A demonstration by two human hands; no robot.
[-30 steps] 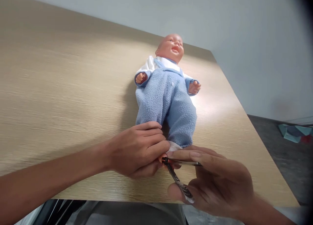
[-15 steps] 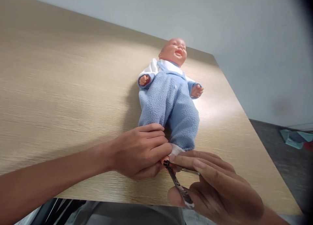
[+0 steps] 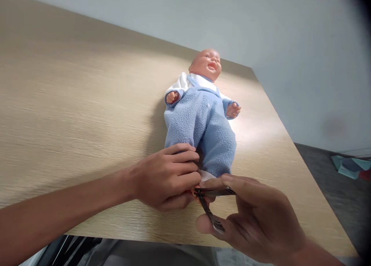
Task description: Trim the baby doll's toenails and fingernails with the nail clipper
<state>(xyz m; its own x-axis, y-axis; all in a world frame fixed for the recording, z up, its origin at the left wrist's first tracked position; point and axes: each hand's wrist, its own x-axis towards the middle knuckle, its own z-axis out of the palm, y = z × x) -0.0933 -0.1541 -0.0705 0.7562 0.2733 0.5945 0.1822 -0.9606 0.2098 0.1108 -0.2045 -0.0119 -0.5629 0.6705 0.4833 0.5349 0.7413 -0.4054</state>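
Observation:
A baby doll (image 3: 199, 111) in blue fleece overalls and a white top lies on its back, feet toward me. My left hand (image 3: 169, 177) is closed around one of its feet, and its fingers hide most of that foot. In my right hand (image 3: 255, 216) is a dark nail clipper (image 3: 213, 216), its two arms spread in a V between thumb and fingers. The clipper's head meets the toes at my left fingertips; I cannot make out whether it bites on anything. A white sock (image 3: 206, 175) shows on the doll's other foot, partly behind my right fingers.
The doll lies on a light wood-grain table (image 3: 87, 104) whose right edge slants down toward me. A pale wall (image 3: 290, 38) stands behind. On the dark floor at the right is a light blue and red item (image 3: 349, 166).
My right hand has turned slightly, and the nail clipper's upper arm shows more fully, with the arms wider apart. My left hand and the doll have hardly moved.

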